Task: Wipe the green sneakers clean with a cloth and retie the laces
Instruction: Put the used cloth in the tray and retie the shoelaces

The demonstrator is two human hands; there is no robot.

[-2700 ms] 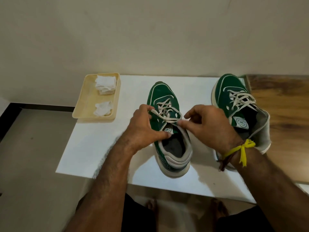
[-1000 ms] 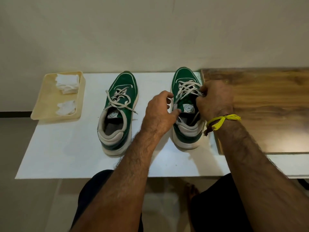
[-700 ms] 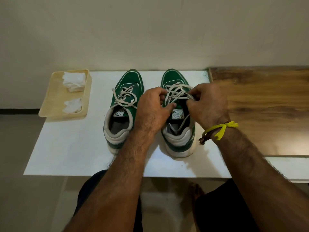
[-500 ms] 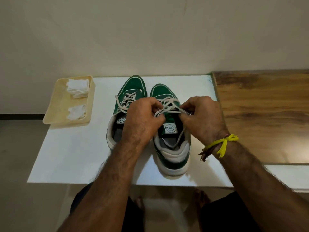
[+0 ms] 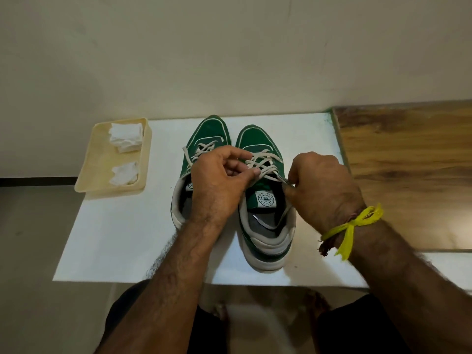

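Note:
Two green sneakers with cream laces stand side by side on the white table (image 5: 122, 241), toes toward the wall. The left sneaker (image 5: 204, 131) is half hidden by my left hand (image 5: 219, 185). My left hand pinches the laces (image 5: 265, 159) of the right sneaker (image 5: 258, 141) at their lower crossings. At that shoe's right edge, my right hand (image 5: 321, 190) pinches a lace strand near the top eyelets. One loose lace end lies inside the right shoe's opening.
A cream tray (image 5: 97, 169) at the table's left corner holds two crumpled white cloths (image 5: 126, 136). A wooden surface (image 5: 408, 175) adjoins the table on the right. The wall runs close behind the shoes. My knees and bare feet show below the table's front edge.
Both hands left the left sneaker and moved to the right one. That shoe was drawn in beside the left shoe. My fingers have shifted along its laces.

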